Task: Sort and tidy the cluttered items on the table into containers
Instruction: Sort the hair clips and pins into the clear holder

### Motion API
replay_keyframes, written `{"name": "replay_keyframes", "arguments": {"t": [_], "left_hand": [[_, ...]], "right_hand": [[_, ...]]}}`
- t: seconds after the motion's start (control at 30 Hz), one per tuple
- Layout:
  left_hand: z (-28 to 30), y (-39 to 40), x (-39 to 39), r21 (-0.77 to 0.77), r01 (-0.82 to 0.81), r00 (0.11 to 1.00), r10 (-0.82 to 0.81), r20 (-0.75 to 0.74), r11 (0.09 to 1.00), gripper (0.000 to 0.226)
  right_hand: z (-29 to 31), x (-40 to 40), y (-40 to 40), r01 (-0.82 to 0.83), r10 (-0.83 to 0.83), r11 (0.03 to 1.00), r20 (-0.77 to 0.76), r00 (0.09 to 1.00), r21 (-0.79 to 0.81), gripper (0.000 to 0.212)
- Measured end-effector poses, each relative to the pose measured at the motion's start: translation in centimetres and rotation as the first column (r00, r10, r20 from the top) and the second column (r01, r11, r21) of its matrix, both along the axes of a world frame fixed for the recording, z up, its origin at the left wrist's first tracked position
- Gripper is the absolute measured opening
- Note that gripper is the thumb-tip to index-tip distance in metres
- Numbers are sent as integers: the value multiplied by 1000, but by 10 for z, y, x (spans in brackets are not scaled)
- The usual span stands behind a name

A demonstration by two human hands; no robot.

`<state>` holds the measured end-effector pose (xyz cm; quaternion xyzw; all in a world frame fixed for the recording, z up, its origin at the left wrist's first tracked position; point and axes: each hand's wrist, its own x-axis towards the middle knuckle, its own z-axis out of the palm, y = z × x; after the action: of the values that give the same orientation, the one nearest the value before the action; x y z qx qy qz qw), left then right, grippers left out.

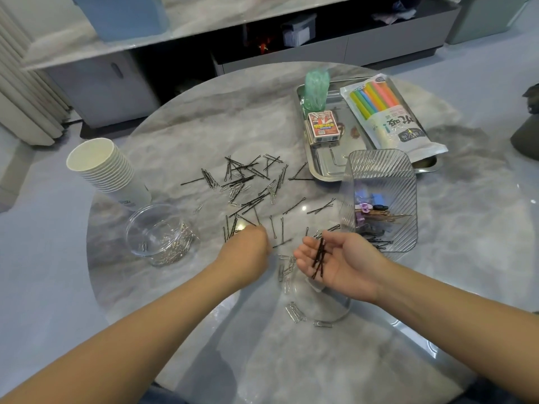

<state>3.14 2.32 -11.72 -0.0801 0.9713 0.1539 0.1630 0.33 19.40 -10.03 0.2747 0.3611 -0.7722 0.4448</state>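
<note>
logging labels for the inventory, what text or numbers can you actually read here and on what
Straw packet: large printed characters, seen upside down, not legible enough to quote.
Card box: red and yellow print with a QR-like square; too small to read.
Paper cup stack: faint mark low on the side, blurred.
Nothing else carries readable text.

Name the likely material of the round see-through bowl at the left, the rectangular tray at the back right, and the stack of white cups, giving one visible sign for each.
Round clear bowl: glass or hard clear plastic; the paper clips inside show through its wall.
Rectangular silver tray: probably stainless steel; shiny, mirror-like floor.
Stack of white cups: paper, likely; matt white with thin rolled rims.
</note>
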Motion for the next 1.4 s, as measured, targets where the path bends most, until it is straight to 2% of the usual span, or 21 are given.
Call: {"name": "replay_keyframes", "arguments": {"t": [0.07, 0.17, 0.23, 0.3, 0.37, 0.4, 0.5, 0.6, 0.67, 0.83, 1.0, 1.1, 1.23, 1.3, 1.4], "left_hand": [[8, 1, 0, 178, -118, 992, 123, -18, 977, 8], [22, 8, 1, 503, -246, 969, 230, 94, 829, 8], [27, 15, 4, 582, -257, 966, 202, 159, 772, 7], [27, 17, 2, 601, -262, 965, 188, 183, 755, 7], [21, 12, -4, 561, -272, 962, 223, 156, 782, 11], [16, 8, -9, 502, -267, 963, 245, 110, 822, 11], [2, 3, -17, 247, -257, 961, 273, -34, 934, 14], [-8, 9, -22, 111, -226, 966, 237, -104, 968, 35], [-10, 14, -28, 58, -214, 969, 219, -115, 975, 40], [-7, 12, -35, 50, -206, 976, 208, -57, 977, 19], [-10, 5, -38, 0, -160, 987, 160, 13, 987, 17], [-6, 10, -33, -98, -81, 994, 87, 63, 992, 30], [8, 16, -28, -155, 3, 996, 10, 86, 988, 20], [15, 14, -28, -103, -3, 993, 15, 119, 995, 25], [29, 13, -27, 150, -47, 987, 23, 161, 988, 34]], "right_hand": [[0, 0, 0, -11, 11, 1000, -16, 1000, 28, 31], [-3, -1, -1, -22, 24, 999, -35, 999, 42, 32], [-3, -1, -1, -8, 9, 999, -42, 999, 33, 34], [-3, 0, -1, 10, -9, 999, -42, 999, 32, 34], [-4, 1, 0, 1, 0, 999, -40, 999, 38, 33], [-5, 1, 0, -13, 15, 999, -38, 999, 44, 33], [-7, 1, 0, -42, 43, 998, -20, 999, 51, 30], [-3, -1, -2, -40, 40, 998, -16, 999, 41, 28], [-3, -5, -2, -28, 30, 999, -27, 999, 44, 28], [-6, -13, 3, -14, 16, 997, -35, 999, 73, 27], [-5, -19, 10, 63, -57, 993, -64, 996, 96, 27], [-7, -16, 10, 54, -48, 993, -60, 997, 103, 26], [-6, -9, 6, 43, -41, 996, -33, 999, 76, 23], [-4, -5, 4, 29, -27, 997, -26, 999, 68, 25], [-2, -2, 1, 31, -30, 998, -15, 999, 50, 29]]}}
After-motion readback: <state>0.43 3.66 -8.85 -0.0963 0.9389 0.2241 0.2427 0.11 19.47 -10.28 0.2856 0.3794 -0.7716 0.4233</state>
